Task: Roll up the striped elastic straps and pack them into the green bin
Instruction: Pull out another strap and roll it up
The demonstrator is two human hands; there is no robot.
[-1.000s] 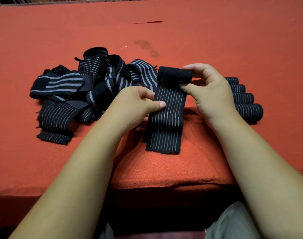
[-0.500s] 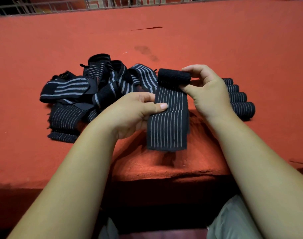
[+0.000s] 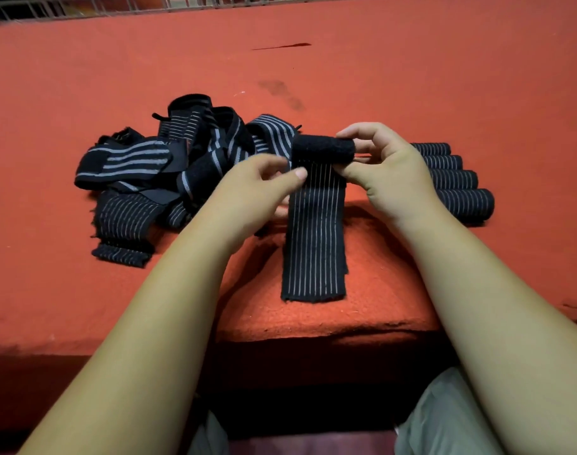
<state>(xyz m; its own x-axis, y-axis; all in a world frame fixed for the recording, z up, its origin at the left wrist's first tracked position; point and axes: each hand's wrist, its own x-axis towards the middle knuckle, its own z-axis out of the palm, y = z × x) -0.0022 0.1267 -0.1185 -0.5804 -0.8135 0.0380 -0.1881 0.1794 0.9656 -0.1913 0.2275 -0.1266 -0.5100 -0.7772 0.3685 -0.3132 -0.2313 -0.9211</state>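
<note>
Over the worktop (image 3: 411, 77), your left hand (image 3: 251, 188) and right hand (image 3: 388, 172) pinch the part-rolled strap (image 3: 315, 244); next, wind the loose tail in tight.

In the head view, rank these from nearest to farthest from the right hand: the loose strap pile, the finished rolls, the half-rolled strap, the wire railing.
1. half-rolled strap: gripped by the right hand itself.
2. finished rolls: just right of that hand.
3. loose strap pile: to the left, beyond the left hand.
4. wire railing: along the table's far edge.
</note>
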